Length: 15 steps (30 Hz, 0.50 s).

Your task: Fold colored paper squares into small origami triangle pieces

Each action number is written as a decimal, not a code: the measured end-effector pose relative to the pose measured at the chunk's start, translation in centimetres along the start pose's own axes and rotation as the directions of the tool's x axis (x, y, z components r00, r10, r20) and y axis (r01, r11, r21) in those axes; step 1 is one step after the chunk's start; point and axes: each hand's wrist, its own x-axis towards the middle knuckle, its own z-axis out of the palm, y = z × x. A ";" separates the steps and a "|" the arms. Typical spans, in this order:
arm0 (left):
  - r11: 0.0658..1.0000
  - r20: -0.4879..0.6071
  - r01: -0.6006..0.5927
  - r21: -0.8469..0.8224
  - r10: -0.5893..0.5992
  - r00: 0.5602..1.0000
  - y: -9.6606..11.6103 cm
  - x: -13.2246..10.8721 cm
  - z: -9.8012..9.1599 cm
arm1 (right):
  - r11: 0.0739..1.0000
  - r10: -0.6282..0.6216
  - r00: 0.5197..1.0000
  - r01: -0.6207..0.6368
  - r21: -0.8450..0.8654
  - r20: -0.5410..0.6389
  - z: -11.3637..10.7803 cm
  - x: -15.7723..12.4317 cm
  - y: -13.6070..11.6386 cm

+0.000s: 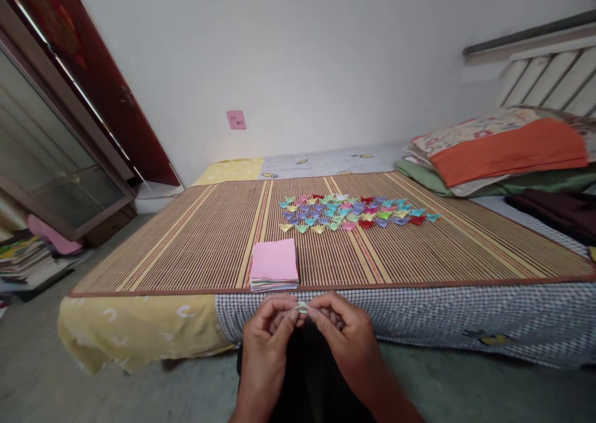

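Between my two hands, in front of the bed's edge, is a small piece of folded pale green paper (302, 307). My left hand (270, 327) pinches its left end with thumb and forefinger. On the other end, my right hand (342, 330) has the same kind of pinch. Just beyond my left hand lies a stack of square paper sheets (274, 261), pink on top. Farther back, several rows of small folded paper shapes (347, 213) in many colours are laid out on the woven mat (200, 236).
Folded bedding (503, 153) with an orange band is piled at the right, near a radiator (554, 78). A pink note (236, 120) is stuck to the wall. A cabinet (46, 143) and a pile of books (25, 258) stand at the left.
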 end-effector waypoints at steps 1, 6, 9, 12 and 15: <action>1.000 -0.006 -0.013 0.006 0.013 1.000 -0.2 0.0 -0.1 | 1.000 0.016 1.000 -0.016 0.015 0.002 0.1 0.0 0.1; 0.999 -0.025 0.046 -0.024 -0.047 0.999 -0.6 0.0 -0.2 | 1.000 -0.013 1.000 0.013 0.009 -0.013 0.5 -0.1 0.3; 0.999 -0.030 0.032 -0.030 -0.033 0.999 -0.2 -0.1 -0.1 | 0.998 -0.055 0.998 0.055 -0.024 -0.021 0.5 -0.1 0.5; 0.999 0.032 0.036 -0.031 -0.035 0.999 0.4 -0.1 -0.2 | 0.993 -0.107 0.993 0.104 -0.064 -0.045 0.4 0.0 0.9; 0.997 0.046 0.073 0.001 -0.073 0.996 0.7 0.0 -0.3 | 0.988 -0.141 0.989 0.137 -0.075 -0.042 0.3 0.0 1.2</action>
